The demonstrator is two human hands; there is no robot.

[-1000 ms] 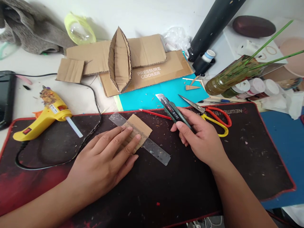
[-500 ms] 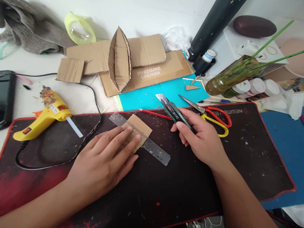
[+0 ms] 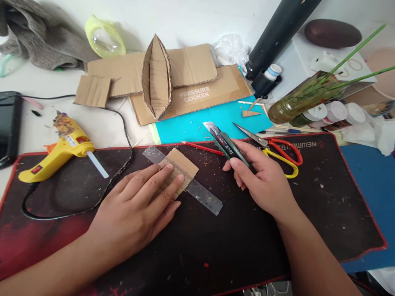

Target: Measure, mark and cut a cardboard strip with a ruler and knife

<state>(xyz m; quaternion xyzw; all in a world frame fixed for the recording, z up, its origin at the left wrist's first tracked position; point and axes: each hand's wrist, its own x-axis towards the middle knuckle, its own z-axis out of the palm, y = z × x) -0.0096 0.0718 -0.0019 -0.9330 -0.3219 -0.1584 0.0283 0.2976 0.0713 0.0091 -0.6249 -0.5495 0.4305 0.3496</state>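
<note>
Cardboard [image 3: 185, 161] lay under the ruler [image 3: 205, 197], which slanted down rightward, the nearer left hand [image 3: 135, 201] pressing flat! Right hand [image 3: 262, 176] gripped the cutter [image 3: 227, 146], blade apart, up and right.

From my end this looks like a craft corner, likely in a home: a white tabletop [image 3: 33, 133] against a pale wall [image 3: 191, 20], partly covered by a large printed desk mat [image 3: 222, 250]. The clear ruler [image 3: 206, 199], utility knife [image 3: 226, 146], yellow glue gun [image 3: 57, 156], scissors [image 3: 263, 142] and cut cardboard [image 3: 194, 65] say handicraft to me; the rumpled grey cloth [image 3: 49, 37] and green stems [image 3: 354, 47] in a bottle [image 3: 285, 105] look domestic.
</note>
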